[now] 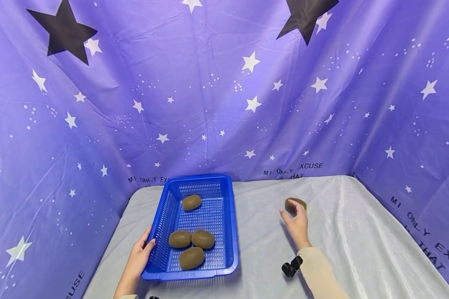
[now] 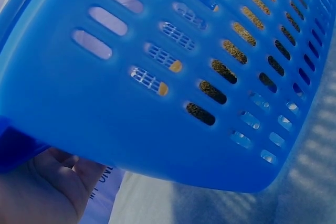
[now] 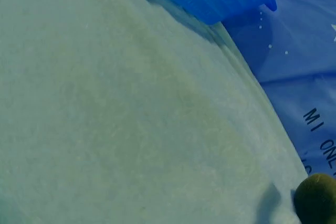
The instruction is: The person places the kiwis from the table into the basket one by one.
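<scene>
A blue plastic basket with slotted walls is on the left in the head view. My left hand grips its left rim, the thumb over the rim and the fingers along the outside. Several brown kiwis lie inside, one kiwi toward the far end and the others grouped at the near end. To the right, my right hand is at a single kiwi on the cloth; its fingers overlap the fruit in this view, and the thumb stands apart from it. That kiwi shows at the right wrist view's lower corner.
Pale grey cloth covers the table. A purple curtain with stars hangs behind and on both sides, meeting the table's far edge. A small black device is strapped at the right wrist.
</scene>
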The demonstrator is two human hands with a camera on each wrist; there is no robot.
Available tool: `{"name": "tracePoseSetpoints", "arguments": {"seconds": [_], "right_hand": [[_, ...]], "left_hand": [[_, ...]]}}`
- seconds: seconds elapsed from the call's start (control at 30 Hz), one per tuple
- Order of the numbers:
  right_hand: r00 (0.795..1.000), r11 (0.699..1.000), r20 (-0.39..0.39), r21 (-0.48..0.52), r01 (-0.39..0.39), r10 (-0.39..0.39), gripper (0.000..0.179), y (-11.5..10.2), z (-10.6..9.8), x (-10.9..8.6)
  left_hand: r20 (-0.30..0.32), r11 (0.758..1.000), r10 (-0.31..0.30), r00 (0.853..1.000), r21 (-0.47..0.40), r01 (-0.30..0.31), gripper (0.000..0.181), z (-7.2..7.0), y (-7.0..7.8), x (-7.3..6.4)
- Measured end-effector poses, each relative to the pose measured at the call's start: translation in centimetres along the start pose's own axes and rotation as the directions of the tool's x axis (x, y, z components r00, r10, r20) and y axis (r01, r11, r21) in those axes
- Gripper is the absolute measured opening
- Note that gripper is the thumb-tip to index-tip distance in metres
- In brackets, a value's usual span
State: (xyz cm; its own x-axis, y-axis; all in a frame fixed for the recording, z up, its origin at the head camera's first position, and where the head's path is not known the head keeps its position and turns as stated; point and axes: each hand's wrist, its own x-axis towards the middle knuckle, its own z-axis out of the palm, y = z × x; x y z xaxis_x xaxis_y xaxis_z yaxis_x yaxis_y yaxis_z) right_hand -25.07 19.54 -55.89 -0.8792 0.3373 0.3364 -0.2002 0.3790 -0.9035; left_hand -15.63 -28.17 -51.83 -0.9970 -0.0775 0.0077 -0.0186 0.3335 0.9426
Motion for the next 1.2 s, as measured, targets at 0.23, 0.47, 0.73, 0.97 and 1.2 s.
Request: {"name": "tracePoseSetpoints", "arguments": {"seconds": [0.23, 0.47, 0.73, 0.97, 1.2], "right_hand": [[0.975, 0.999, -0.223, -0.025, -0.02, 0.014, 0.053, 1.1, 0.2, 0.1], [0.96, 0.996, -0.267, -0.022, -0.087, 0.078, 0.066, 1.6, 0.5, 0.5], [0.945, 0.985, -0.286, -0.023, -0.169, 0.156, 0.08, 2.8, 0.9, 0.9], [0.943, 0.978, -0.286, -0.073, -0.197, 0.168, 0.09, 3.6, 1.3, 1.4], [0.931, 0.954, -0.302, -0.153, -0.26, 0.205, 0.095, 4.0, 1.5, 2.1]], "left_hand": [[-0.001, 1.0, 0.009, 1.0, -0.014, -0.009, 0.056, -0.1, 0.0, 0.0], [0.001, 1.0, -0.002, 1.0, -0.015, 0.002, 0.057, -0.3, 0.1, -0.2], [-0.002, 1.0, 0.01, 1.0, -0.02, -0.01, 0.056, -0.1, 0.0, 0.0], [-0.013, 1.0, 0.018, 1.0, -0.022, -0.018, 0.057, 0.0, -0.1, 0.0], [-0.049, 0.994, 0.107, 0.993, -0.017, -0.108, 0.057, 0.2, -0.4, -0.2]]}}
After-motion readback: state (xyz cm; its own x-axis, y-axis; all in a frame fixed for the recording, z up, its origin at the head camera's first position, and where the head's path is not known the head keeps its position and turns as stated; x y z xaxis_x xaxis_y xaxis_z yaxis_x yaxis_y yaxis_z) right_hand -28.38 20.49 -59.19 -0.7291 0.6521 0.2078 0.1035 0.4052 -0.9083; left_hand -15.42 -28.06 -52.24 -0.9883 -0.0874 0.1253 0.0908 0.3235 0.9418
